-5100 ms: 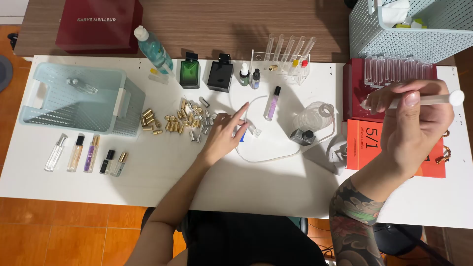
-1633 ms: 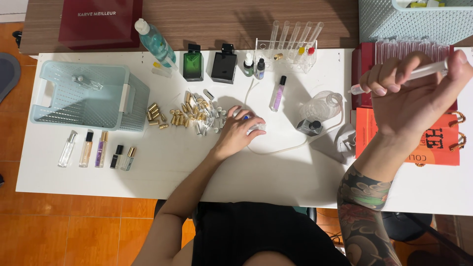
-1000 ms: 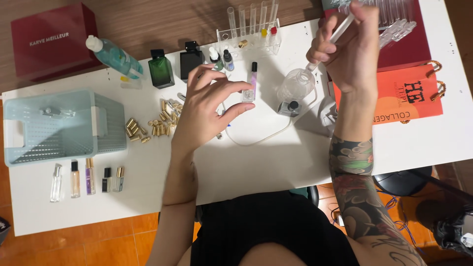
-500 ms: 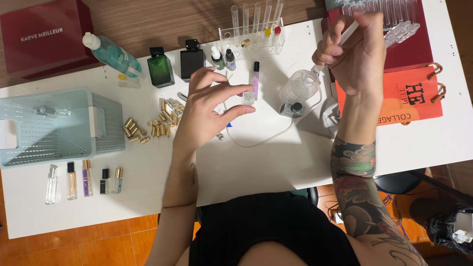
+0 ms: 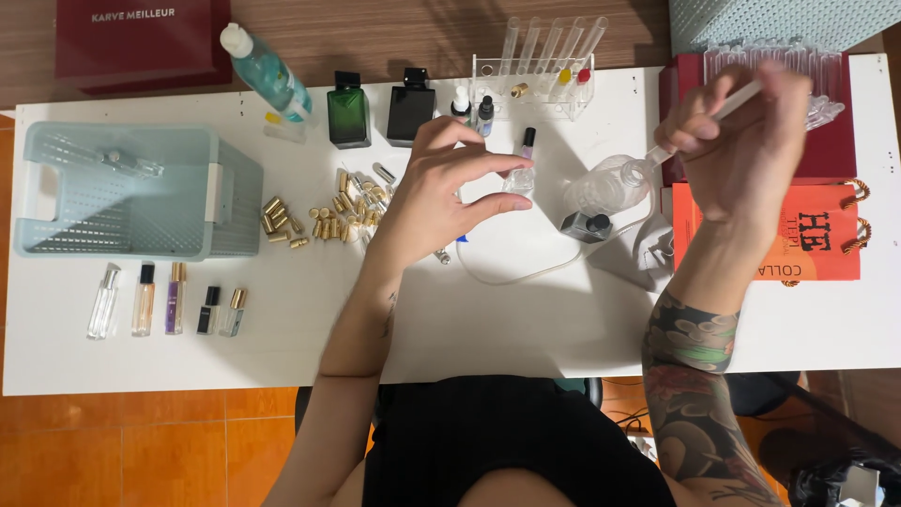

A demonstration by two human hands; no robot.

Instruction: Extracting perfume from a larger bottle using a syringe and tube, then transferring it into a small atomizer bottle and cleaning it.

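Pinching with thumb and fingertips, my left hand [image 5: 436, 192] holds a small clear vial [image 5: 518, 178] by its side; the fingers are spread only as wide as the vial, the rest fanned loosely above it. My right hand [image 5: 741, 141] is curled tight around a white pipette [image 5: 713, 111], whose tip angles down toward a clear glass flask [image 5: 608, 186] just below and left of those fingers. Just left of my left fingers lies a scatter of gold caps [image 5: 324, 211], too many and too small for me to count. Beyond my fingertips stand two square bottles, one green [image 5: 349, 111] and one black [image 5: 411, 106], and a tube rack [image 5: 535, 75] with what I count as five tubes. Far left, beside a pale basket [image 5: 113, 192], five slim spray bottles [image 5: 169, 299] lie in a row.
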